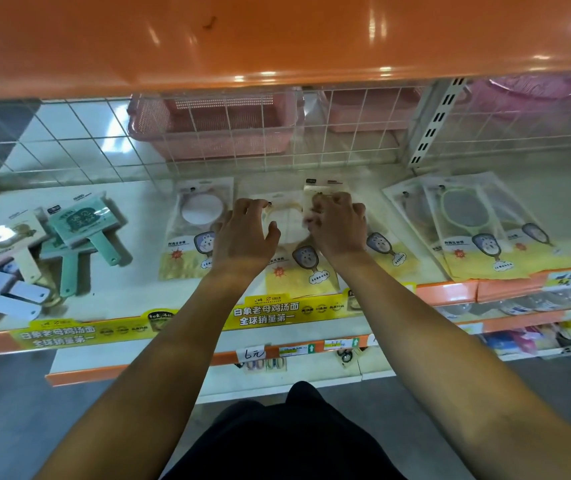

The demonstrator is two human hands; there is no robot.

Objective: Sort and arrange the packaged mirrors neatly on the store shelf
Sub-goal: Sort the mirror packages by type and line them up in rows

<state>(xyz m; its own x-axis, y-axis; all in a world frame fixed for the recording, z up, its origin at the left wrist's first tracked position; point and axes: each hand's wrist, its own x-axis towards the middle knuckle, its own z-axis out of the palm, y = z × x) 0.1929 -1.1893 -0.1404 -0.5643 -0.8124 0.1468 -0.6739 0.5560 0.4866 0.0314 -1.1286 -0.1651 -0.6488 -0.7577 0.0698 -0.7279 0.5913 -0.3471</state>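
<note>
Both my hands reach over the white shelf point(131, 292). My left hand point(244, 233) has its fingertips on the top edge of a packaged cream mirror point(291, 268) lying flat at the shelf's middle. My right hand point(337, 225) grips a small cream packaged mirror point(318, 192) held above that pack. A packaged pink-rimmed round mirror point(196, 226) lies to the left. Further right lies a fanned pile of packs, the top one a green-rimmed mirror point(467, 223). At the far left lies a jumble of square hand mirrors point(80, 223) in green, cream and blue.
An orange shelf point(277, 39) overhangs close above. A white wire grid point(346, 133) backs the shelf, with pink baskets point(215, 123) behind it. Yellow advert strips point(270, 315) line the front edge. Lower shelves with price tags point(254, 355) stand below.
</note>
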